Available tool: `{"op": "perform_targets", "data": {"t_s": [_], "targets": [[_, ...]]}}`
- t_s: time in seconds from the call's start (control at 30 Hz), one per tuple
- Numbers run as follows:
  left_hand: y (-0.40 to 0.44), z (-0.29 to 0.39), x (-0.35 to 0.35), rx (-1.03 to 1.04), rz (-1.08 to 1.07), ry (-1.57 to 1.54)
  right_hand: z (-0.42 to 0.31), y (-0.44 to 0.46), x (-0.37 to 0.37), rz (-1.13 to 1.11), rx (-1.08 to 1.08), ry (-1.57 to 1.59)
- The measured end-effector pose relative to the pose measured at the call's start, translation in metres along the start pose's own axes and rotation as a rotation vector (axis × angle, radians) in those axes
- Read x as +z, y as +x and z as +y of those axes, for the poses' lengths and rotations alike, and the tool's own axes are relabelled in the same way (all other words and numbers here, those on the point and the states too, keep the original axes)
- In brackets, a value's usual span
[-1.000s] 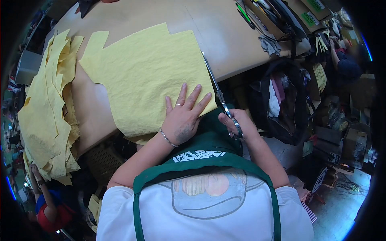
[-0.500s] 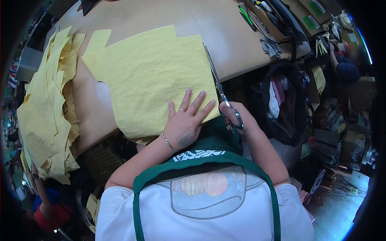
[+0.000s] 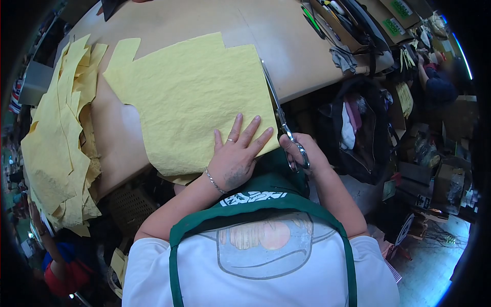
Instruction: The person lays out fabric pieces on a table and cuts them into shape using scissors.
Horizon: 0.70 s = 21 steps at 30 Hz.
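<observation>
R hand (image 3: 311, 152) grips scissors (image 3: 282, 117), long axis near-far, by R edge of yellow sheet (image 3: 199, 97); L hand (image 3: 235, 157) flat atop, fingers spread.

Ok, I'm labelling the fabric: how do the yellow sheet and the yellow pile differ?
The sheet spreads broad and fairly flat, while the pile is narrower, stacked from overlapping, uneven pieces. The scissors run along the sheet's right edge; the pile lies apart from them. Both are yellow.
</observation>
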<state>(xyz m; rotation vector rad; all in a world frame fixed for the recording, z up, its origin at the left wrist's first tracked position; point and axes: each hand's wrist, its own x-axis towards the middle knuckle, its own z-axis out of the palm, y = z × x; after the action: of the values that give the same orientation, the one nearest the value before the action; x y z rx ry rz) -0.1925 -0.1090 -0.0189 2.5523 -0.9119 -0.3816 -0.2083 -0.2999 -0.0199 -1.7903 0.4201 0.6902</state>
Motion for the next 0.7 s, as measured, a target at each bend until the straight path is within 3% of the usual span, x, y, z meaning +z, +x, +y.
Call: {"op": "perform_targets", "data": {"t_s": [0.17, 0.47, 0.7], "targets": [[-0.004, 0.002, -0.001, 0.02, -0.035, 0.002, -0.005, 0.013, -0.003, -0.057, -0.001, 0.122], [-0.007, 0.002, -0.002, 0.037, -0.055, 0.006, -0.008, 0.019, 0.001, 0.029, 0.037, 0.019], [-0.008, 0.003, -0.001, 0.034, -0.072, -0.004, 0.004, 0.02, 0.007, -0.003, -0.052, 0.163]]}}
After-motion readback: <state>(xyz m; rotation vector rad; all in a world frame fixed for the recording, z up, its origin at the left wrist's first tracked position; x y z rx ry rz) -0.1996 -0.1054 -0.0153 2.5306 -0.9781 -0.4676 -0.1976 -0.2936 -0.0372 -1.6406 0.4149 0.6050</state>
